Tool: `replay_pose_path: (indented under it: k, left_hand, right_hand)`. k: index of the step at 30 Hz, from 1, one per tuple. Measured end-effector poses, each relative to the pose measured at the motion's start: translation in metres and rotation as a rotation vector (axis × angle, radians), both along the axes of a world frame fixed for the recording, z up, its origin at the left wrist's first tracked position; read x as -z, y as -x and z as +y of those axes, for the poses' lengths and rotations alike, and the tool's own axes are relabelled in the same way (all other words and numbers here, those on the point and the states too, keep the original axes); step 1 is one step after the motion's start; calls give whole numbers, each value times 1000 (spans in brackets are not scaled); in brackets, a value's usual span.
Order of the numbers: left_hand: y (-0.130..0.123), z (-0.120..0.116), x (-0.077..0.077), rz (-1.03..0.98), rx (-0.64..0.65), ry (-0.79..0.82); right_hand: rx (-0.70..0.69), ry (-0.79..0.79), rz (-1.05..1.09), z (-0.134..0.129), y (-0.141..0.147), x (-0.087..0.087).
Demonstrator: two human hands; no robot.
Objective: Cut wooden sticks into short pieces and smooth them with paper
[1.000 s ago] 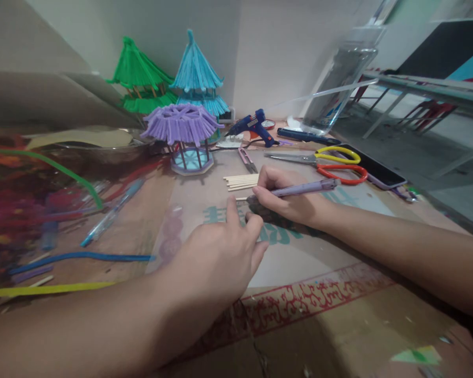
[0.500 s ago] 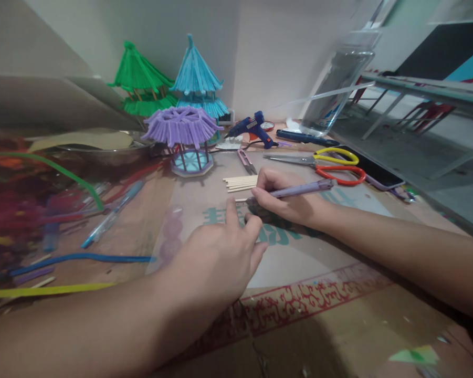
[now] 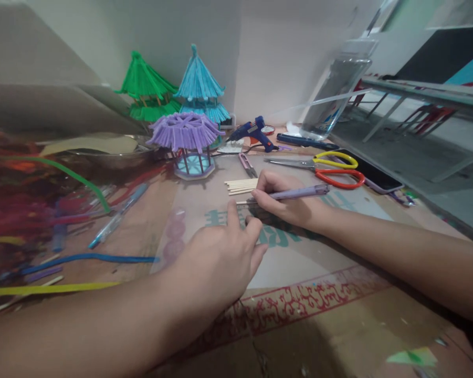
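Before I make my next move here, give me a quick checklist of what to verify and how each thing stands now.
1. Pen gripped: ok. The right hand holds the purple pen.
2. Stick steadied: ok. The left hand has its index fingertip at the left end of the single pale stick.
3. Pen tip exactly on the stick: cannot tell; too small to see.
4. Other sticks kept apart: ok. The bunch of sticks lies just beyond the single one.
5. Pen's back end clear of the scissors: cannot tell; it appears close to the red handle.
6. Glue gun cool: cannot tell; heat doesn't show.
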State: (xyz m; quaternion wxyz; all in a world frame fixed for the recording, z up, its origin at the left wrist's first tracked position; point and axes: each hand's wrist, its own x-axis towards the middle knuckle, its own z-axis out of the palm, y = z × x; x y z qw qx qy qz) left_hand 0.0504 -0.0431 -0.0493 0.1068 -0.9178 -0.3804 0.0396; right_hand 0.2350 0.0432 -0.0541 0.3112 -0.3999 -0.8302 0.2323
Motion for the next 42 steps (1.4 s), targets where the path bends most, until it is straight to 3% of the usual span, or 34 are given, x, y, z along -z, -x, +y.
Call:
replay_pose_path:
  k: [2,7,10,15,20,26,31,38,42]
  left_hand:
    - [0,0,-4,45,36,49]
    - [2,7,-11,-63,-252,107]
    - [13,20,-14,-120,-251,143]
    - [32,55,-17,-250,-253,-49]
    - [15,93,-17,-268,-216,-38]
    - [-7,114,-8,-233,-166,33]
    - [-2,115,0,-273,-184,55]
    - [3,124,3,-355,-247,99]
    - [4,126,1,-351,-298,168]
  right_hand:
    - [11,8,22,-1,-1,0]
    - [67,-71,43,2,-11,-5]
    - [45,-170,-33,15,-24,-15]
    - [52,-275,-383,29,-44,-46]
    - [201,-153,-823,24,-52,-60]
    - [276,-100,-831,30,-59,-55]
    - [187,-128,-729,24,-47,-51]
    - [-46,-297,-522,10,-18,-7]
    - [-53,-361,-441,16,-17,7]
